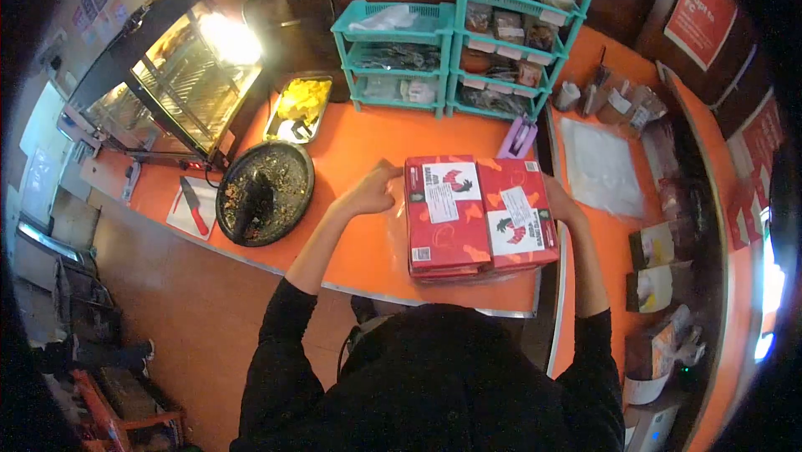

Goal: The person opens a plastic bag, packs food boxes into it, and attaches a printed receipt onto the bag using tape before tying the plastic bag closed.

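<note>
Two stacks of red printed cardboard food boxes (447, 239) stand side by side on the orange counter, with white labels on their lids. Clear plastic (468, 279) shows along their lower front edge. My left hand (374, 190) is at the upper left side of the boxes, fingers curled in; whatever they pinch is too small to make out. On the opposite side, my right hand (565, 203) lies against the right edge of the boxes, its fingers mostly hidden behind them.
Left on the counter (355, 134) are a stone mortar (292, 208), a red-handled knife (197, 211), a tray of yellow food (302, 101) and a lit glass display warmer (180, 76). Green racks (393, 59) stand behind. A purple tape dispenser (518, 138) and clear bags (601, 166) are at right.
</note>
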A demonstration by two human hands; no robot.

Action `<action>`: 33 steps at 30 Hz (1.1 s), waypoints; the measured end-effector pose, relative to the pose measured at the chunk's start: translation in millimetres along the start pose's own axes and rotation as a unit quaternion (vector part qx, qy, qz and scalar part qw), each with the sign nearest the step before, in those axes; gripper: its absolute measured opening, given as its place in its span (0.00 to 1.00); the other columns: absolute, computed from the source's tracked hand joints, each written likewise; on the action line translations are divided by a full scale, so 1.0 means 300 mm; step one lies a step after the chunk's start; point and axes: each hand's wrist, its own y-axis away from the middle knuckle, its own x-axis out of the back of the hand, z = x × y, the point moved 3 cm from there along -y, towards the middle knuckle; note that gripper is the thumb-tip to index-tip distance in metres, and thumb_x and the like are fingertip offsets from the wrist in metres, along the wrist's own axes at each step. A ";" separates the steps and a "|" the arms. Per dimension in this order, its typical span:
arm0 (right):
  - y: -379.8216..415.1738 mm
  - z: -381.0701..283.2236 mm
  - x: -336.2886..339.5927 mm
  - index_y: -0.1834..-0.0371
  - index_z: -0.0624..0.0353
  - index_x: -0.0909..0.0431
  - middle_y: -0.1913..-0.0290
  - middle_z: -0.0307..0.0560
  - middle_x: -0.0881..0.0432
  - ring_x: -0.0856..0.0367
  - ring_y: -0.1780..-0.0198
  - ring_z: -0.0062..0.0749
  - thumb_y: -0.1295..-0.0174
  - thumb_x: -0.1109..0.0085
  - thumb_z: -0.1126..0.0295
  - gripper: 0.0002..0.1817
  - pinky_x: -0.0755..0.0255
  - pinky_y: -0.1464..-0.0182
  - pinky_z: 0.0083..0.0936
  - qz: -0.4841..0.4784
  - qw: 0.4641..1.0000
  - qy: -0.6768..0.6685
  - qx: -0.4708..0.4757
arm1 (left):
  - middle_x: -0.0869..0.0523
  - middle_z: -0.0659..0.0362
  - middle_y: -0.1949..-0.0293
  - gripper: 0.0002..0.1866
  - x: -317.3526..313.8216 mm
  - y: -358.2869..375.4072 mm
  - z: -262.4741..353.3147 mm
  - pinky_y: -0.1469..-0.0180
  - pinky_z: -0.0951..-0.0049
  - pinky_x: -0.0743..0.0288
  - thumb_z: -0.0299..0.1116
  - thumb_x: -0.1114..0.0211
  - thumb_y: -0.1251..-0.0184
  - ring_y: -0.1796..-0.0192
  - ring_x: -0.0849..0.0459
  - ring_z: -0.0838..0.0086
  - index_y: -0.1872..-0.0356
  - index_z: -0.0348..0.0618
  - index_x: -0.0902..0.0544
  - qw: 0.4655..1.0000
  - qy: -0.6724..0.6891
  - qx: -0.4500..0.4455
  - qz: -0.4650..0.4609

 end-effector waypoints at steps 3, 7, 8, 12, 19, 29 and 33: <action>0.009 0.035 -0.002 0.47 0.63 0.26 0.44 0.56 0.24 0.22 0.48 0.40 0.50 0.32 0.59 0.29 0.28 0.48 0.32 0.036 0.999 -0.004 -0.018 | 0.25 0.48 0.57 0.32 0.032 0.013 0.065 0.53 0.66 0.27 0.18 0.45 0.59 0.52 0.26 0.57 0.44 0.42 0.25 0.999 0.000 0.029 0.020; 0.061 -0.124 0.026 0.53 0.65 0.23 0.52 0.55 0.22 0.20 0.54 0.43 0.50 0.34 0.65 0.22 0.27 0.53 0.33 0.118 0.993 -0.011 0.026 | 0.25 0.51 0.56 0.25 0.043 0.056 0.123 0.57 0.68 0.25 0.17 0.44 0.55 0.57 0.23 0.60 0.50 0.39 0.23 0.995 -0.045 0.042 0.083; 0.076 -0.148 0.038 0.55 0.65 0.22 0.55 0.55 0.23 0.21 0.56 0.46 0.50 0.35 0.68 0.20 0.26 0.55 0.33 0.111 0.992 0.062 0.024 | 0.25 0.51 0.56 0.23 0.062 0.074 0.168 0.57 0.68 0.25 0.16 0.44 0.55 0.59 0.21 0.61 0.51 0.39 0.22 0.990 -0.071 0.055 0.106; 0.145 -0.142 0.063 0.57 0.65 0.22 0.62 0.56 0.25 0.22 0.61 0.53 0.51 0.40 0.73 0.16 0.25 0.59 0.37 0.116 0.982 0.149 0.011 | 0.25 0.53 0.56 0.17 0.083 0.160 0.281 0.62 0.57 0.23 0.21 0.43 0.53 0.60 0.19 0.54 0.60 0.48 0.18 0.978 -0.169 0.077 0.092; 0.343 -0.179 -0.034 0.60 0.60 0.20 0.53 0.58 0.27 0.21 0.58 0.55 0.51 0.40 0.66 0.16 0.25 0.55 0.44 0.030 0.946 0.309 -0.089 | 0.24 0.47 0.58 0.14 -0.054 0.357 0.307 0.65 0.58 0.23 0.39 0.40 0.44 0.64 0.18 0.53 0.57 0.47 0.20 0.939 -0.275 0.126 -0.163; 0.405 -0.342 -0.056 0.66 0.59 0.18 0.45 0.58 0.29 0.21 0.54 0.52 0.49 0.41 0.64 0.12 0.25 0.51 0.41 -0.061 0.962 0.209 -0.166 | 0.19 0.48 0.65 0.22 -0.124 0.426 0.436 0.55 0.54 0.25 0.40 0.37 0.46 0.59 0.18 0.52 0.50 0.46 0.24 0.942 -0.242 0.090 -0.215; 0.415 -0.341 -0.045 0.65 0.59 0.17 0.48 0.56 0.26 0.20 0.54 0.49 0.50 0.38 0.66 0.11 0.25 0.50 0.40 -0.055 0.973 0.156 -0.160 | 0.19 0.48 0.67 0.18 -0.112 0.407 0.464 0.56 0.55 0.26 0.39 0.39 0.43 0.58 0.19 0.54 0.54 0.42 0.24 0.948 -0.226 0.044 -0.217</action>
